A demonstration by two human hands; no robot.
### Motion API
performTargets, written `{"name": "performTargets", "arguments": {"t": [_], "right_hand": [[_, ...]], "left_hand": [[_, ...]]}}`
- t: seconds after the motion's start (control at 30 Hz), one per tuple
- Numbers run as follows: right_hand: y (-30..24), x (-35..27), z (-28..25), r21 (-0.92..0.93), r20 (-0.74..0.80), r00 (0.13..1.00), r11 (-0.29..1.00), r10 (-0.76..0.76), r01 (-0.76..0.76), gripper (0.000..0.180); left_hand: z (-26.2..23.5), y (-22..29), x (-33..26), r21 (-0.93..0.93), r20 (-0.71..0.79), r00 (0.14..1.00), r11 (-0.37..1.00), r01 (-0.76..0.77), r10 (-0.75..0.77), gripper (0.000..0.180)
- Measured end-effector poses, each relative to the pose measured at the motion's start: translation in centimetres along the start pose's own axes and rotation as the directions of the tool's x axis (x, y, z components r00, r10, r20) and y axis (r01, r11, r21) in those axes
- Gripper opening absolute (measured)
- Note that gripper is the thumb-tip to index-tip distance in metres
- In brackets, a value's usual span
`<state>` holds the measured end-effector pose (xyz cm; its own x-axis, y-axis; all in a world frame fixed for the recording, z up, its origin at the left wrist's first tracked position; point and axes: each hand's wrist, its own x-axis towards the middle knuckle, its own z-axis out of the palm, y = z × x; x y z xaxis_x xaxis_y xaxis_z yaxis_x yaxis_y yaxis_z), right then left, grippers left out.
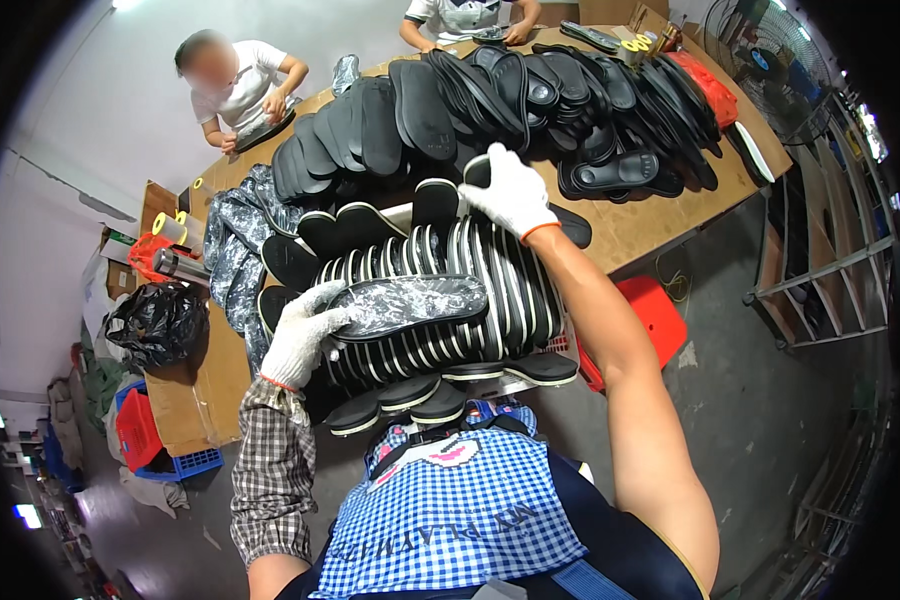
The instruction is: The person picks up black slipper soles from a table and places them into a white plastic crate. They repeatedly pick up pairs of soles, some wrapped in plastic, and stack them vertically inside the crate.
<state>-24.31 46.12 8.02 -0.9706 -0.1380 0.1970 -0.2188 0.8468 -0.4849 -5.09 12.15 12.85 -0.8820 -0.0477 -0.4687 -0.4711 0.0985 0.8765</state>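
My left hand (308, 335), in a white knit glove, grips one end of a clear-wrapped black sole (410, 305). That wrapped piece lies level across the rows of black soles with white edges (505, 285), packed upright in a crate. My right hand (513, 195), gloved in white too, reaches to the crate's far side. Its fingers close on the top of a standing black sole (478, 172), partly hidden behind the hand. Beside it, another upright sole (435, 203) pokes above the rows. More soles (440, 402) stick out along the near edge.
A long heap of black slippers (425, 110) covers the table (660, 215). Wrapped pairs (235, 245) pile at the left, near a black plastic bag (157, 322). Two co-workers (255, 85) sit across the table. A red stool (655, 320) and rack (830, 250) stand right.
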Motion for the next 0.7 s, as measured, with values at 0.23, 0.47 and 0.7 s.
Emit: {"name": "performTargets", "arguments": {"t": [0.23,0.47,0.7], "right_hand": [[2.7,-1.2,2.4,0.179,0.037,0.996,0.98,0.083,-0.089,0.088],[-0.7,-5.8,-2.5,0.179,-0.25,0.936,0.938,-0.249,0.297,0.056],[-3.4,-9.7,-4.8,0.822,0.271,0.892,0.57,-0.361,-0.019,0.109]], "left_hand": [[-0.3,0.7,-1.5,-0.011,-0.111,0.993,0.999,-0.031,0.03,0.052],[-1.7,1.2,-2.0,-0.144,-0.156,0.982,0.982,-0.125,0.102,0.047],[-1.4,5.6,-0.5,-0.327,0.004,0.975,0.922,-0.207,0.221,0.045]]}}
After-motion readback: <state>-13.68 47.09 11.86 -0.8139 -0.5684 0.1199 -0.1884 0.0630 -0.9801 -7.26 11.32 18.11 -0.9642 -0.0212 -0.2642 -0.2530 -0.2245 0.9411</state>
